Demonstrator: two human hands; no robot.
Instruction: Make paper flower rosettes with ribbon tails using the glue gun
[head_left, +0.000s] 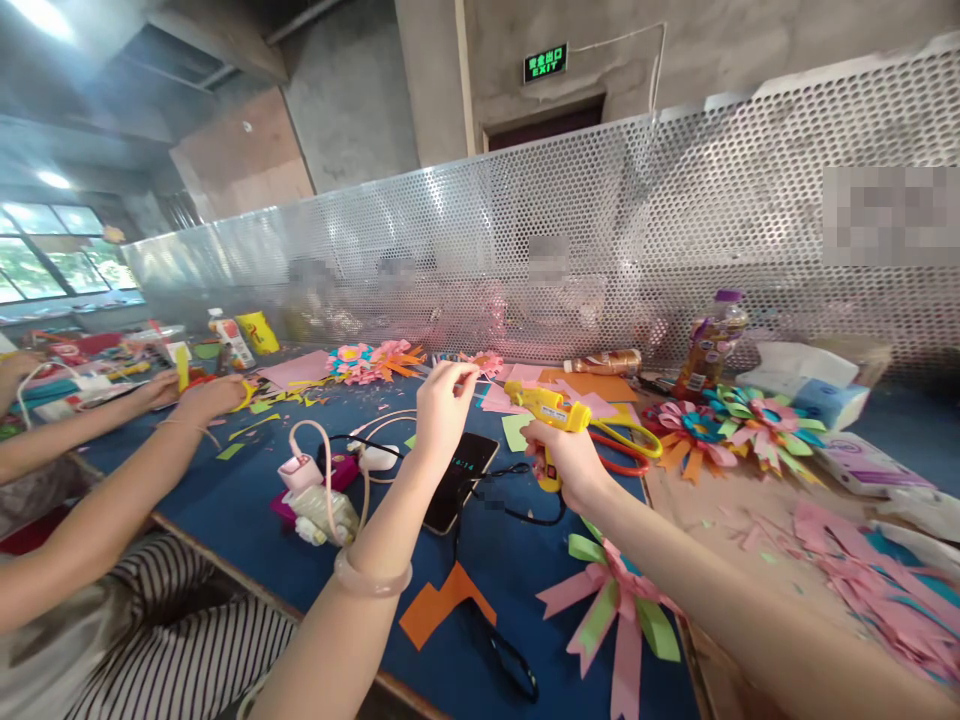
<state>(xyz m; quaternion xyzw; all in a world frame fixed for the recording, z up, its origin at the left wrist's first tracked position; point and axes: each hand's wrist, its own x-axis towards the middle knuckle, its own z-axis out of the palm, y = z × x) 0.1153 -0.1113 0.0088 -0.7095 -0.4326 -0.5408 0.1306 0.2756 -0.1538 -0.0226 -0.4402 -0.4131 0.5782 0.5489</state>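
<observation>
My right hand [571, 462] is wrapped round the handle of a yellow glue gun [551, 404], whose nozzle points left toward my other hand. Raised above the table, my left hand [442, 408] has thumb and fingers pinched together; whatever may be between the fingertips is too small to make out. Partly behind my left forearm lies a black phone [471, 478] with its screen lit. Below my right forearm rests a flower of pink and green paper strips [616, 590], partly covered by the arm. A cut piece of orange paper [442, 608] lies near the front edge.
A power strip with chargers [326, 508] and loose cables sits left of the phone. Scissors with looped handles [626, 445] lie beyond my right hand. Finished paper flowers [765, 425], a drink bottle [712, 340] and tissues stand right. At left, a co-worker's hands [214, 397] hold scissors.
</observation>
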